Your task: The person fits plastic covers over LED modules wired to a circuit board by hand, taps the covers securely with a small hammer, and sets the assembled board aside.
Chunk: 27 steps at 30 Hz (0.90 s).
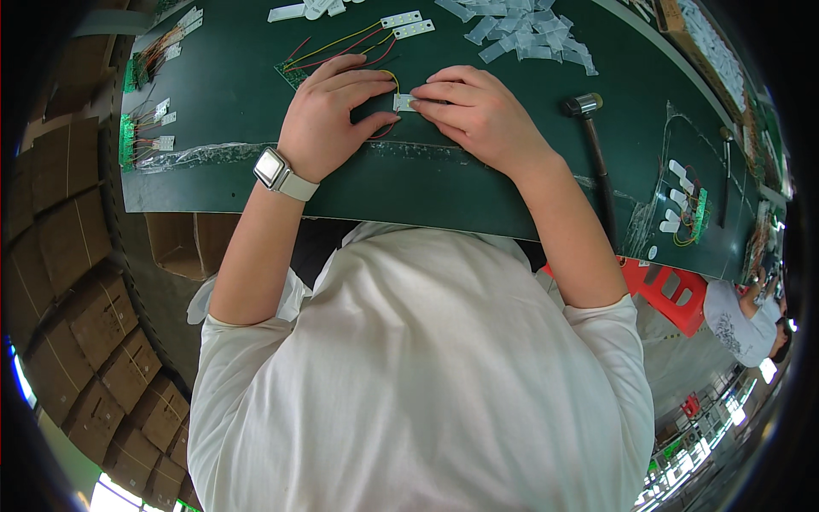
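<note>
Your left hand and right hand meet at the middle of the green table, fingertips pinched together on a small white module that lies flat on the table between them. Red and yellow wires run from the module toward a green circuit board just beyond your left hand. A hammer lies to the right of your right hand, near but not touching. A heap of clear plastic pieces sits at the table's far edge. A pale wristwatch circles your left wrist.
</note>
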{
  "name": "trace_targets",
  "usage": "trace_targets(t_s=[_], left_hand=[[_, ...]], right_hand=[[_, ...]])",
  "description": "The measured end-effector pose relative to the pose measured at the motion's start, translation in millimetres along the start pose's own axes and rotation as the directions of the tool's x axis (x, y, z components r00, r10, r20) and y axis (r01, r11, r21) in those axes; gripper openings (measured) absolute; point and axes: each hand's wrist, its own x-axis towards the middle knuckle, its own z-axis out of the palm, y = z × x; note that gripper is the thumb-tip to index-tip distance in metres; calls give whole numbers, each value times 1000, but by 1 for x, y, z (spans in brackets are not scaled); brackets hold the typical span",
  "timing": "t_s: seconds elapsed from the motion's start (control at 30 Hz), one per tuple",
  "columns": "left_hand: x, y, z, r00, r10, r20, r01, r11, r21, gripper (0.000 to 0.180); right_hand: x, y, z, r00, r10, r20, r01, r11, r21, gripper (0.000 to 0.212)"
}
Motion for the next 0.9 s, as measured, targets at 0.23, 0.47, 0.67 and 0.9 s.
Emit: trace_targets(t_s=[0.23,0.47,0.67,0.9], left_hand=[[-4,-1,8,998,-59,-30,60,998,18,48],[-7,0,10,999,8,-46,-4,995,95,54],[-8,9,6,994,-105,16,100,976,196,52],[-11,1,12,994,-113,9,108,966,236,51]], right_hand=[[-1,1,2,999,27,17,-27,1000,-7,25],[-2,0,3,998,61,29,-61,998,21,25],[0,-1,1,997,75,27,-76,997,31,24],[1,-1,1,996,82,27,-83,996,32,24]])
